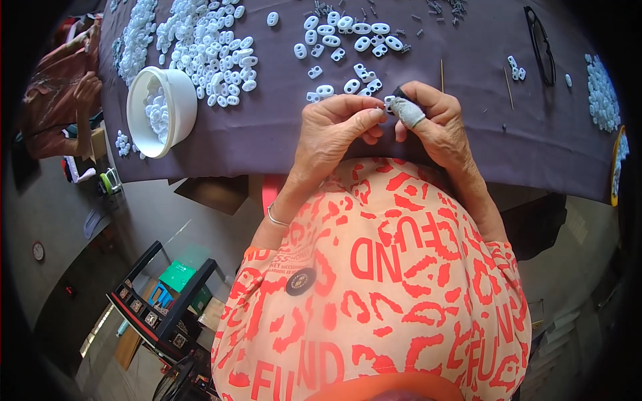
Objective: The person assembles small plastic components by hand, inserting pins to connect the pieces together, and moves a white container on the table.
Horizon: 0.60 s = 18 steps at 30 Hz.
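My left hand (332, 130) and my right hand (433, 121) meet over the near edge of a table covered in dark purple cloth (267, 134). Between their fingertips they pinch one small white plastic part (388, 103). A grey wrap covers my right index finger (406, 111). More loose white two-hole parts (348, 37) lie on the cloth just beyond my hands. Small dark metal pins (374, 13) are scattered further back.
A white bowl (175, 87) holding white parts stands at the left, beside a large heap of the same parts (210, 47). Black eyeglasses (540, 43) and thin sticks (442, 75) lie at the right. Another pile of white parts (602, 93) sits far right. Another person's hand (87, 87) shows at the far left.
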### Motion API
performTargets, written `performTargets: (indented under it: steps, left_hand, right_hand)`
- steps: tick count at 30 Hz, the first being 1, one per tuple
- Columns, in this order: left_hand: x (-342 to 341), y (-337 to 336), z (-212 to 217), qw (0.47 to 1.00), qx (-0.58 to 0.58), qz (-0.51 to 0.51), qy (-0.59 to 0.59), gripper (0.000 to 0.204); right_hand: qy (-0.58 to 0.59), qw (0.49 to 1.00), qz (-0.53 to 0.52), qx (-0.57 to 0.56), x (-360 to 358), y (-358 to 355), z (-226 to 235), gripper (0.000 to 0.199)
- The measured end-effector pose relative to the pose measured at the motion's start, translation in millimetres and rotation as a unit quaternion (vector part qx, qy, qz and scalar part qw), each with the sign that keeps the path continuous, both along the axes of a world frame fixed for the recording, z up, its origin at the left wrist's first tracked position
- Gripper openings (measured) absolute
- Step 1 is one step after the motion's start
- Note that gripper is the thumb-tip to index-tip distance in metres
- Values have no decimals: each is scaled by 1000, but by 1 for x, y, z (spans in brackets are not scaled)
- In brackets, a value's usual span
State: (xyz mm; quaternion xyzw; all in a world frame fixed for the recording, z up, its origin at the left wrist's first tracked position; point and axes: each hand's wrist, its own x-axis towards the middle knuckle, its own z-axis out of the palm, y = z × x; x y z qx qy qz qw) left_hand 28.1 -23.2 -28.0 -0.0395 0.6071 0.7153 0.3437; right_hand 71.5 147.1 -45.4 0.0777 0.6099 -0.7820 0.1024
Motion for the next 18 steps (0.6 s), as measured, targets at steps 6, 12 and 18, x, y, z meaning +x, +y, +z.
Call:
performTargets:
  steps: [6,12,18]
  left_hand:
    - [1,-5,4,998,-50,-23,17,12]
    - [1,-6,5,995,-73,-29,54,12]
    - [3,-8,2,988,-108,-39,103,13]
  right_hand:
    - [-9,998,51,21,-1,3,2,10]
    - [-7,997,55,45,-1,1,1,9]
    - [57,987,87,124,-3,1,-3,8]
